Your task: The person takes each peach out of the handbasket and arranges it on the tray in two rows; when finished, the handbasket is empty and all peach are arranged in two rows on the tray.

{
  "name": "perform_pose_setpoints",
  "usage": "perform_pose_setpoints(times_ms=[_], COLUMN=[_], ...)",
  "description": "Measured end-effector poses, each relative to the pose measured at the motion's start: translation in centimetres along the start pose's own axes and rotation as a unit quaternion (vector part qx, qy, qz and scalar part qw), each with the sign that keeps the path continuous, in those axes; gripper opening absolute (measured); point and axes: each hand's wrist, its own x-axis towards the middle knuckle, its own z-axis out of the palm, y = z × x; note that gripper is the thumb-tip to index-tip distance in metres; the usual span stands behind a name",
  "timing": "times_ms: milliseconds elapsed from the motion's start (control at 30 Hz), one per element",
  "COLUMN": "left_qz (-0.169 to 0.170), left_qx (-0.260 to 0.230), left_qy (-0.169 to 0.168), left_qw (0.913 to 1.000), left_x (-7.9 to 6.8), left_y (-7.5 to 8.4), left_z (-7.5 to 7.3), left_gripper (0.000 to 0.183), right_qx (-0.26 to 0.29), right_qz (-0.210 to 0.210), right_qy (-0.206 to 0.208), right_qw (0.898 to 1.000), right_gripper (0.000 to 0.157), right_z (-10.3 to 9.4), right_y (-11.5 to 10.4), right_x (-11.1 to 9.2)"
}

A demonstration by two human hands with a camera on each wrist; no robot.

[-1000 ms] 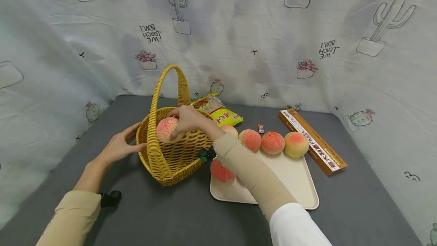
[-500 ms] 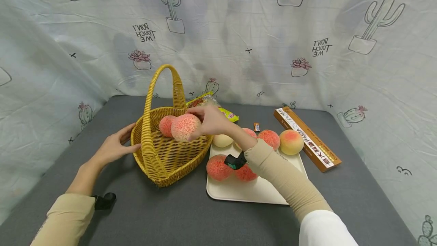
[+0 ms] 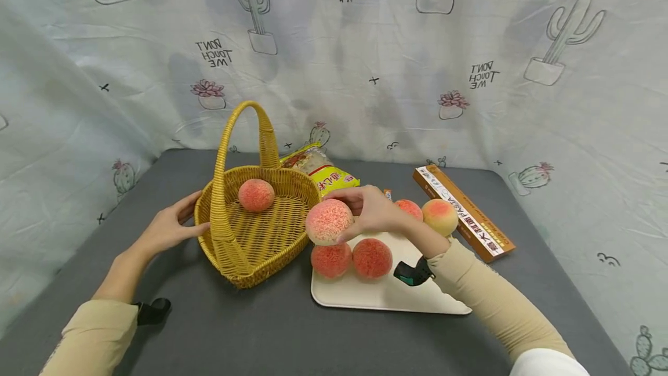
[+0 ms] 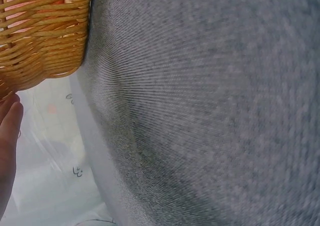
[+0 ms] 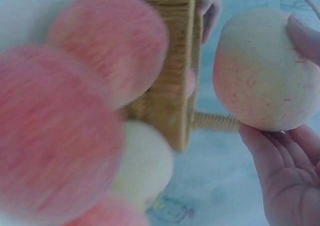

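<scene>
My right hand (image 3: pixel 377 213) holds a pink speckled peach (image 3: pixel 327 221) between thumb and fingers, over the left side of the cream tray (image 3: pixel 388 299). In the right wrist view the pale lower side of this peach (image 5: pixel 265 71) shows. My left hand (image 3: pixel 166 228) touches the left side of a yellow wicker basket (image 3: pixel 271 264) with fairly straight fingers, its thumb near the rim. One reddish peach (image 3: pixel 256 195) lies inside the basket. Two red peaches (image 3: pixel 373 258) sit at the tray's front left. Behind the right hand are a red peach (image 3: pixel 410 209) and a yellow-pink one (image 3: pixel 440 217).
A yellow food packet (image 3: pixel 331 176) lies behind the basket. To the tray's right is a long brown pasta box (image 3: pixel 464 212). A small orange wrapper (image 3: pixel 387 194) shows behind the right hand. Patterned cloth (image 3: pixel 334 62) hangs at the table's back.
My right hand has carried the peach out of the basket, rightward to above the tray. The peach left in the basket has come into sight. The left hand stays at the basket.
</scene>
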Motion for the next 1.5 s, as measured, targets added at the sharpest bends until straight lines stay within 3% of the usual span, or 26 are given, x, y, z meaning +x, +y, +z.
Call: perform_pose_setpoints(times_ms=[233,500,667,933,1167,1500], left_qz=[0.0,-0.003,-0.002,-0.005,-0.005,-0.009], left_qx=[-0.001,0.006,0.008,0.012,0.006,0.02], left_qy=[-0.005,-0.008,-0.01,-0.011,-0.011,-0.005], left_qw=[1.0,0.9999,0.9999,0.9999,0.9999,0.9997], left_x=[-0.1,0.1,0.1,0.2,0.3,0.1], left_y=[-0.1,-0.1,-0.1,-0.1,0.0,0.2], left_z=[0.1,-0.1,-0.2,-0.2,0.1,0.0], left_gripper=[0.089,0.089,0.089,0.09,0.091,0.091], right_qx=[-0.036,-0.012,-0.003,0.008,0.023,0.046], right_qz=[-0.013,-0.003,-0.001,-0.038,0.003,0.037], right_qy=[0.011,0.036,0.053,0.066,0.113,0.141], right_qw=[0.999,0.999,0.999,0.997,0.993,0.988], right_gripper=[0.075,0.082,0.084,0.079,0.083,0.087], right_z=[-2.0,-2.9,-3.2,-4.1,-5.0,-5.7], right_y=[1.6,1.9,2.1,3.5,5.2,7.3], right_x=[-3.4,-6.4,-7.8,-9.2,-11.1,-12.7])
